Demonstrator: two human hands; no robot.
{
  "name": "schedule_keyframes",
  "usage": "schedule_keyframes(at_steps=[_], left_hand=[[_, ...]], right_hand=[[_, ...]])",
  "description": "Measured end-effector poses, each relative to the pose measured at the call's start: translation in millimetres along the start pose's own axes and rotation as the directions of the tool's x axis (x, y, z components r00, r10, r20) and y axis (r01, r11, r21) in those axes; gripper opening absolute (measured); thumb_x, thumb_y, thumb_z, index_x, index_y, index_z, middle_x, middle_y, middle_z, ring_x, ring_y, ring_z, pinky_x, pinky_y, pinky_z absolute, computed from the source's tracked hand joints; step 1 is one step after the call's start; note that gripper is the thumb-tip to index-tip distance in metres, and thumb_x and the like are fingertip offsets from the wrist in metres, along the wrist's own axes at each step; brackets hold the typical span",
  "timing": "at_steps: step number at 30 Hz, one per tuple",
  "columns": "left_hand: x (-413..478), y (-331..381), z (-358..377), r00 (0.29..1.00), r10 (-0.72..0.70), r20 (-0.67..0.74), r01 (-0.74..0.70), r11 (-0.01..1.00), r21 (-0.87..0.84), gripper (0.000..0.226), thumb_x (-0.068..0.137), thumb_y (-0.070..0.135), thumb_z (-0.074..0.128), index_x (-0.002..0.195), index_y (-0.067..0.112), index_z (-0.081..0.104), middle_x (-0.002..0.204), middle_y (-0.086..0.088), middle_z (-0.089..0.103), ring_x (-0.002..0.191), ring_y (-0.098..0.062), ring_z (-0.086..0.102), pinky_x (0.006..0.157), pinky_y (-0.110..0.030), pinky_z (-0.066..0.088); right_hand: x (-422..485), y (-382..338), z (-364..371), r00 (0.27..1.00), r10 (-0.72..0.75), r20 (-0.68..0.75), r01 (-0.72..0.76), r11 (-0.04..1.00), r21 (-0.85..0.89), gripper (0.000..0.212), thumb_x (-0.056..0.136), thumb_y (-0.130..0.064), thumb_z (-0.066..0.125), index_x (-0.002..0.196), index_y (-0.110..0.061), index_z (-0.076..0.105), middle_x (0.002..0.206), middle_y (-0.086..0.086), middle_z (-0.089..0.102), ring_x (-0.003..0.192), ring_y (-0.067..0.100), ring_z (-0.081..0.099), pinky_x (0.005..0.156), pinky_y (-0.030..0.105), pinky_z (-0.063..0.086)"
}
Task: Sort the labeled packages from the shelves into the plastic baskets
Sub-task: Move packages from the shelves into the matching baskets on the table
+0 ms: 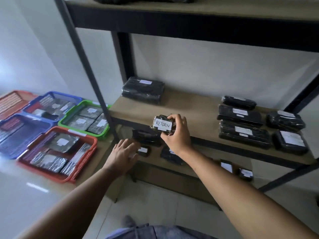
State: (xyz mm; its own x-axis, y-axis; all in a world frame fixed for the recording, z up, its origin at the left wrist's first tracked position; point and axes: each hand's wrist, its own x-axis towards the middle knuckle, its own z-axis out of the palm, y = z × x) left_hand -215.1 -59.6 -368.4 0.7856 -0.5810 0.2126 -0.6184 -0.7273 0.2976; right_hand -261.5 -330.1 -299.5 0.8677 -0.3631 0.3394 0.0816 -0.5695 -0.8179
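My right hand [177,133] grips a small black-wrapped package [161,124] with a white label reading RETURN, held in front of the middle shelf's edge. My left hand [123,152] reaches with spread fingers toward the lower shelf, its fingertips near a black package [146,138] and a smaller labeled one [143,150]; it holds nothing. On the floor at the left stand plastic baskets: a red one [89,140] and a green one [69,118] with labeled packages, a blue one [34,102] behind them, and an empty-looking blue one [10,152].
The middle shelf [189,107] carries several more black labeled packages at the back left [143,90] and on the right [241,133]. A black metal upright [96,83] stands between shelf and baskets. An orange-red basket [10,100] sits at the far left. More packages lie on the lower shelf [245,174].
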Motion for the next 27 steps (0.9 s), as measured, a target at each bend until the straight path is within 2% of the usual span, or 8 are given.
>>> schedule_keyframes(at_steps=[5, 11, 13, 16, 19, 22, 23, 27], left_hand=[[-48.8, -26.5, -23.5, 0.992, -0.105, 0.064, 0.101, 0.993, 0.057, 0.041, 0.089, 0.038, 0.070, 0.128, 0.033, 0.059, 0.119, 0.004, 0.056, 0.115, -0.027, 0.056, 0.095, -0.043, 0.053], [-86.9, -73.6, -48.2, 0.971, -0.223, 0.082, 0.218, 0.974, 0.067, 0.052, 0.093, 0.041, 0.070, 0.143, 0.033, 0.054, 0.135, 0.002, 0.057, 0.129, -0.024, 0.056, 0.105, -0.043, 0.053], [-99.8, -92.9, -59.6, 0.972, -0.220, 0.079, 0.216, 0.975, 0.059, 0.052, 0.094, 0.040, 0.070, 0.142, 0.033, 0.054, 0.139, 0.001, 0.057, 0.132, -0.024, 0.055, 0.106, -0.042, 0.053], [-125.6, -128.2, -76.2, 0.964, -0.246, 0.095, 0.248, 0.969, 0.001, 0.047, 0.094, 0.039, 0.068, 0.139, 0.037, 0.054, 0.137, 0.006, 0.058, 0.124, -0.019, 0.057, 0.099, -0.039, 0.055], [-159.7, -170.5, -92.4, 0.953, -0.281, 0.111, 0.290, 0.954, -0.070, 0.044, 0.092, 0.036, 0.066, 0.135, 0.036, 0.057, 0.125, 0.010, 0.061, 0.111, -0.016, 0.062, 0.093, -0.037, 0.056], [-199.3, -221.0, -110.4, 0.929, -0.348, 0.126, 0.366, 0.916, -0.166, 0.043, 0.091, 0.032, 0.070, 0.132, 0.038, 0.059, 0.117, 0.019, 0.063, 0.097, 0.001, 0.063, 0.088, -0.028, 0.055], [-212.2, -237.9, -117.3, 0.915, -0.384, 0.127, 0.402, 0.896, -0.188, 0.043, 0.091, 0.031, 0.071, 0.131, 0.038, 0.059, 0.114, 0.021, 0.063, 0.093, 0.004, 0.062, 0.086, -0.025, 0.053], [-252.5, -302.3, -145.6, 0.861, -0.491, 0.131, 0.507, 0.815, -0.280, 0.036, 0.092, 0.027, 0.075, 0.122, 0.041, 0.060, 0.103, 0.018, 0.065, 0.086, 0.000, 0.065, 0.079, -0.018, 0.052]], right_hand=[[-11.9, -31.5, 46.7, 0.990, -0.056, 0.132, 0.052, 0.998, 0.035, 0.061, 0.067, -0.004, 0.086, 0.115, -0.027, 0.057, 0.121, -0.001, 0.046, 0.101, -0.005, 0.057, 0.084, 0.010, 0.052], [-13.5, -76.5, 103.7, 0.968, -0.114, 0.224, 0.106, 0.993, 0.045, 0.062, 0.068, -0.005, 0.087, 0.115, -0.032, 0.056, 0.121, -0.002, 0.046, 0.098, 0.001, 0.062, 0.085, 0.010, 0.052], [-12.9, -91.5, 126.4, 0.962, -0.122, 0.243, 0.114, 0.992, 0.048, 0.060, 0.069, -0.002, 0.086, 0.116, -0.028, 0.058, 0.121, -0.001, 0.046, 0.097, -0.003, 0.060, 0.084, 0.002, 0.046], [-15.6, -116.5, 166.9, 0.960, -0.133, 0.248, 0.128, 0.991, 0.038, 0.059, 0.068, -0.001, 0.085, 0.116, -0.023, 0.060, 0.120, 0.001, 0.047, 0.096, -0.007, 0.057, 0.085, 0.000, 0.042], [-22.8, -142.3, 216.2, 0.963, -0.115, 0.245, 0.117, 0.993, 0.006, 0.059, 0.067, -0.004, 0.085, 0.116, -0.026, 0.060, 0.120, 0.001, 0.048, 0.096, -0.002, 0.059, 0.089, 0.005, 0.047], [-35.4, -171.6, 271.9, 0.965, -0.122, 0.232, 0.127, 0.992, -0.005, 0.060, 0.064, -0.014, 0.086, 0.114, -0.034, 0.059, 0.118, -0.003, 0.048, 0.097, 0.007, 0.061, 0.090, 0.019, 0.055], [-40.8, -182.5, 290.4, 0.963, -0.123, 0.238, 0.126, 0.992, 0.000, 0.060, 0.065, -0.014, 0.087, 0.114, -0.033, 0.059, 0.118, -0.003, 0.049, 0.095, 0.004, 0.061, 0.088, 0.017, 0.055], [-62.2, -224.7, 360.6, 0.959, -0.122, 0.257, 0.109, 0.992, 0.063, 0.060, 0.066, -0.007, 0.088, 0.112, -0.032, 0.058, 0.116, -0.003, 0.048, 0.093, -0.002, 0.062, 0.083, 0.020, 0.059]])
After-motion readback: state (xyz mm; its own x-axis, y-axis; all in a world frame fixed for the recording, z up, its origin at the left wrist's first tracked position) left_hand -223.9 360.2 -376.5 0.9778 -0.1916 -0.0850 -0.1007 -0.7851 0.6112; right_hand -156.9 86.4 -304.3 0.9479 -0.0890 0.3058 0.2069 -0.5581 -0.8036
